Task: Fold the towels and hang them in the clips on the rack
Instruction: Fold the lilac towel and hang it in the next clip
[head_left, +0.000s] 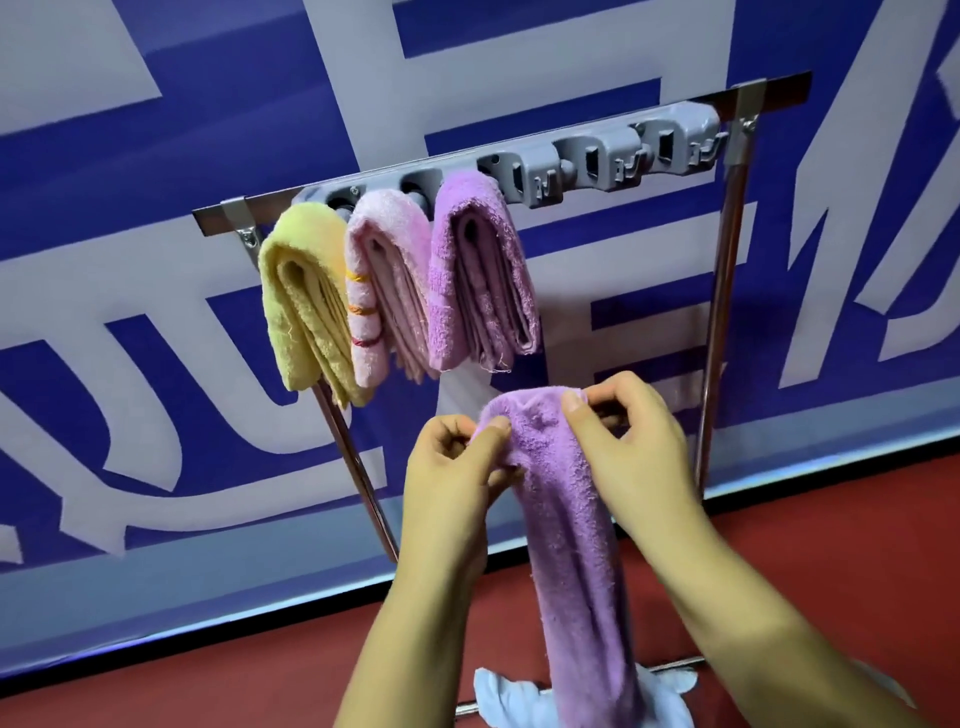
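A folded purple towel (566, 525) hangs down in front of me, below the rack. My left hand (457, 467) pinches its upper left fold and my right hand (623, 441) pinches its upper right fold. On the grey clip strip (597, 156) of the metal rack (727, 291) three folded towels hang side by side at the left: a yellow towel (306, 301), a pink towel (384, 280) with orange stripes, and a lilac towel (483, 270). Several clips to the right of them hold nothing.
A pale blue cloth (514, 696) lies on the red surface (208, 670) by the rack's lower bar. Behind the rack stands a blue wall banner (156, 312) with large pale letters.
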